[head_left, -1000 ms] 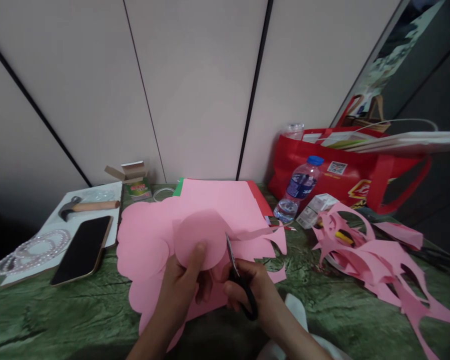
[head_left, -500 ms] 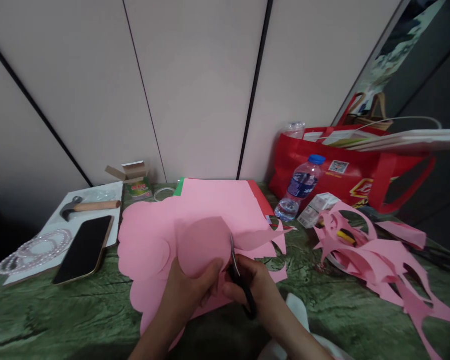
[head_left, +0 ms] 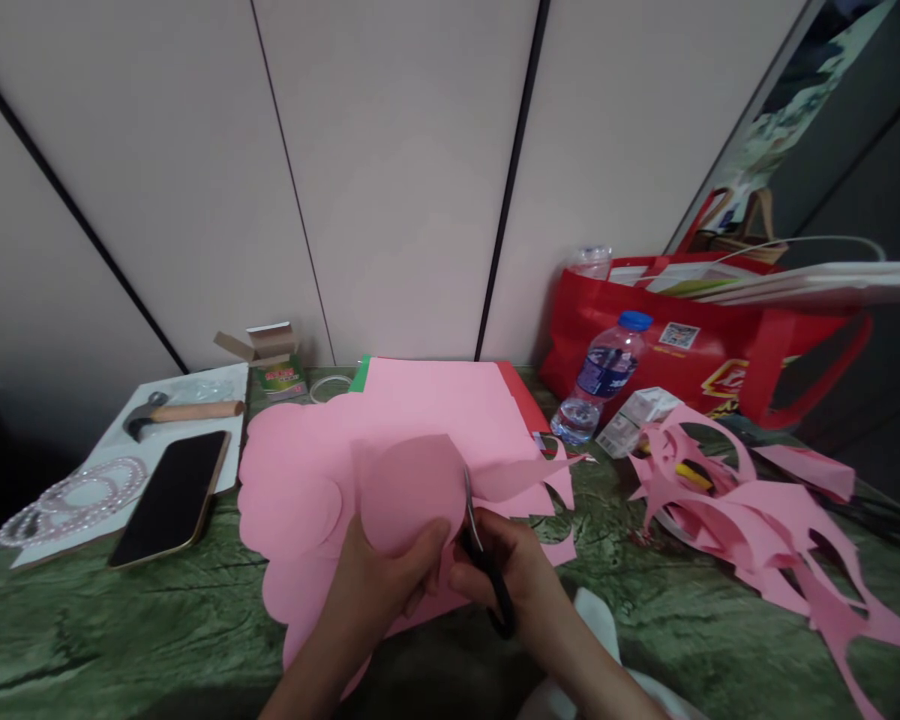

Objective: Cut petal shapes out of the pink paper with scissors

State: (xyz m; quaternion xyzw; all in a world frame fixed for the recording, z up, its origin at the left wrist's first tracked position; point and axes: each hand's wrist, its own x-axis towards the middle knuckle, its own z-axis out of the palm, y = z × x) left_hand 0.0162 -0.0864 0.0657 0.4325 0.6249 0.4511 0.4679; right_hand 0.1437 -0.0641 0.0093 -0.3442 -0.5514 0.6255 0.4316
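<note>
My left hand is closed on a rounded piece of pink paper, thumb on top near its lower edge. In my right hand is a pair of scissors with black handles, its metal blades upright along the paper's right edge. A pointed strip of pink paper sticks out to the right of the blades. Underneath lie stacked pink sheets, and overlapping rounded pink cut-outs are spread to the left. Part of the scissors' handles is hidden by my right fingers.
On the right are pink paper scraps, a water bottle, a small white box and a red bag. To the left lie a phone, a hammer, bead strings and an opened small box.
Hardly anything differs. The whole view has shifted very slightly, and both hands keep the same hold on the paper and the scissors.
</note>
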